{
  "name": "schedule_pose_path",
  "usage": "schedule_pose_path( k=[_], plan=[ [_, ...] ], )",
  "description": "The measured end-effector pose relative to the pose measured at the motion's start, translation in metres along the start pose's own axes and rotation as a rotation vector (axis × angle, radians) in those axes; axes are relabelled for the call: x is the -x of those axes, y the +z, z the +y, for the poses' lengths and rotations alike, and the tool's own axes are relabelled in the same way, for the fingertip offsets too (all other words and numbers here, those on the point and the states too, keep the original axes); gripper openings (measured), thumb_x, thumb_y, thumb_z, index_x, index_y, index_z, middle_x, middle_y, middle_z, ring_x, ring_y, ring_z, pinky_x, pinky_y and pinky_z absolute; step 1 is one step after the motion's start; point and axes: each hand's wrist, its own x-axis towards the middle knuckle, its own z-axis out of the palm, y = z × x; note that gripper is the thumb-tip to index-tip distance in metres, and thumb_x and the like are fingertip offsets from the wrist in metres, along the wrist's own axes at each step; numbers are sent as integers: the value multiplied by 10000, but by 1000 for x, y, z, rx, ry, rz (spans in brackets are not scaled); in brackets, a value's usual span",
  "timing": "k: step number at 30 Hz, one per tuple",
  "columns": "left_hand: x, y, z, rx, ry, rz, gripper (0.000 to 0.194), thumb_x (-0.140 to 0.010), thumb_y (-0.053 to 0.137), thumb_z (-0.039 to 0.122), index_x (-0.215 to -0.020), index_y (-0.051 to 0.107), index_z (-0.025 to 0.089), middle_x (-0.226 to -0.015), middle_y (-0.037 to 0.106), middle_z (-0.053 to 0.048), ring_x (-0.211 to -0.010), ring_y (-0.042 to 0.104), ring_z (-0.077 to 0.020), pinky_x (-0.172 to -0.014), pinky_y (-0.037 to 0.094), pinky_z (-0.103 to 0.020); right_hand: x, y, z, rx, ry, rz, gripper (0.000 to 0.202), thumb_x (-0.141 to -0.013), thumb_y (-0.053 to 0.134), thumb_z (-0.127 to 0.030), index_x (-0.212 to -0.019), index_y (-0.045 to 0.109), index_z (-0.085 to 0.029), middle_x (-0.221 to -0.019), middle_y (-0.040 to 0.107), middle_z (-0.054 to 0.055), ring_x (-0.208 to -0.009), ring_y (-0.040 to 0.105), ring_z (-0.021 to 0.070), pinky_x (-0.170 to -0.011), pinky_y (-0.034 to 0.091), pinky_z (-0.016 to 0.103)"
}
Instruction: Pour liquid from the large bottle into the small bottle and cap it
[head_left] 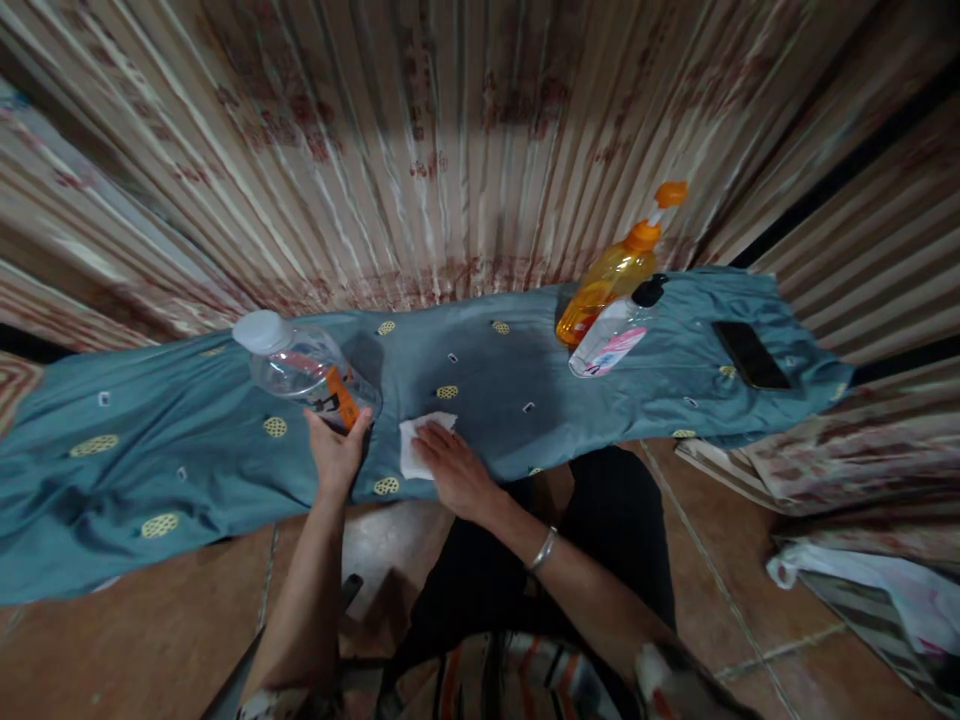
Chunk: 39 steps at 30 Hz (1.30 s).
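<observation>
A clear plastic bottle (296, 365) with a white cap and an orange label leans to the left on the teal cloth (495, 360). My left hand (337, 450) is closed around its lower part, thumb and fingers on either side. Just to the right, a white tissue (414, 455) lies against the cloth. My right hand (454, 470), a silver bangle on its wrist, holds the tissue under its fingers and presses it down. The thumb of that hand is hidden.
Toward the back right stand an orange pump bottle (600, 290) and a clear pump bottle (611, 340) with a black top. A dark phone (750, 355) lies farther right. Striped curtains (450, 150) hang behind the narrow cloth-covered surface. A white plastic bag (862, 575) is at lower right.
</observation>
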Motion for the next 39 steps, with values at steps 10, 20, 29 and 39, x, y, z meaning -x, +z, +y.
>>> schedule_pose_path(
  k=[10, 20, 29, 39],
  plan=[
    [4, -1, 19, 84, -67, 9, 748, -612, 842, 605, -1139, 496, 203, -1113, 662, -126, -1077, 671, -354, -1038, 549, -530, -6, -81, 137, 172, 463, 236, 410, -998, 625, -332, -1367, 620, -154, -1455, 613, 154, -1368, 586, 293, -1153, 513, 561],
    [3, 2, 14, 113, -44, 6, 766, -646, 851, 571, -1196, 505, 165, -1150, 683, -165, -1114, 679, -367, -1042, 553, -530, -103, 1, -7, 78, 35, 87, 351, -1004, 555, -192, -1339, 648, -150, -1520, 608, 112, -1482, 502, 212, -1244, 444, 392],
    [2, 6, 16, 110, -69, 3, 808, -636, 868, 507, -1253, 516, 122, -1160, 681, -173, -1144, 688, -378, -1068, 553, -552, 65, -47, 102, 119, 153, 92, 599, -900, 403, -24, -1428, 647, -171, -1514, 634, 135, -1464, 545, 237, -1248, 447, 453],
    [2, 6, 14, 139, -25, 4, 817, -637, 858, 549, -1260, 492, 167, -1234, 661, -163, -1176, 664, -356, -1094, 532, -529, -43, -41, 98, 50, 530, 309, 497, -973, 672, -439, -1401, 594, -199, -1504, 572, 128, -1373, 574, 298, -1152, 508, 583]
  ],
)
